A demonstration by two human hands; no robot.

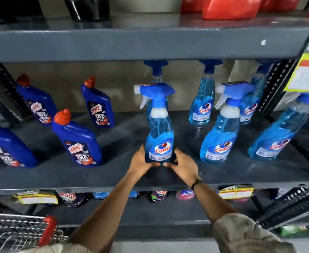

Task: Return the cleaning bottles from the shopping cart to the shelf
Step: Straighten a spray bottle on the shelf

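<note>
We have the spray bottle point(159, 136) standing upright on the middle shelf point(113, 172), near its front edge, with both hands cupped round its base; the left hand point(141, 159) wraps the left side and the right hand point(182, 164) the right, fingers curled close on the plastic and thumbs nearly meeting in front of the label; we judge it set down, or very nearly, though we cannot tell whether the bottom rests fully on the board

It looks nearly full of pale blue liquid, so we expect some weight low down and a top-heavy lean from the trigger head point(154, 92); the clear body is smooth, glossy plastic, likely slippery and a little yielding if squeezed; the waisted neck under the white collar would be the natural one-handed hold, while the wide base, where we have it now, gives the steadiest control for placing; we would avoid the trigger itself, which could fire or flex

Around it, more spray bottles point(221, 132) of the same shape stand to the right, some tilted in this wide view; dark blue toilet cleaner bottles point(77, 137) with red angled caps stand to the left, opaque and stiffer looking; the shelf is matt grey metal, and the wire cart point(22, 230) with red corners sits low at the left
</note>
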